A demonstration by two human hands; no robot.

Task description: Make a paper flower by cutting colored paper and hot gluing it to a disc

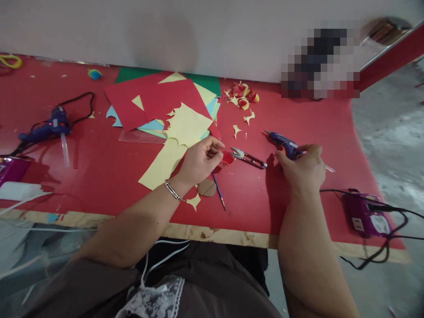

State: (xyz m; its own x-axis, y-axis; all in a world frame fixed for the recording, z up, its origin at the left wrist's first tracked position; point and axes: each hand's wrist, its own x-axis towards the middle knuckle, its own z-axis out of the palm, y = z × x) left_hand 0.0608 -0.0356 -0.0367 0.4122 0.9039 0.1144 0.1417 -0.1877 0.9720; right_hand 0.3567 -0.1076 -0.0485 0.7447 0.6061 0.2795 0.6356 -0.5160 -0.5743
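My left hand [206, 155] is closed in a pinch above the middle of the red table. At its fingertips shows a small curled red paper piece [227, 157], partly hidden by the fingers. My right hand [303, 167] is wrapped around a blue glue gun [281, 142], whose nozzle points away to the upper left. A clear glue stick [330, 168] sticks out behind that hand. Between the hands lie thread snips [250, 159] with dark handles. Nearer to me are a thin blue stick-like tool [219, 192], a brown round disc [206, 188] and a pale yellow scrap [194, 202].
Red paper sheets [165, 99] and cut yellow paper [188, 126] are piled ahead. Rolled red and yellow paper pieces [243, 95] lie behind. Another glue gun [54, 123] stands left. A purple power box [366, 214] with black cords sits at the right edge.
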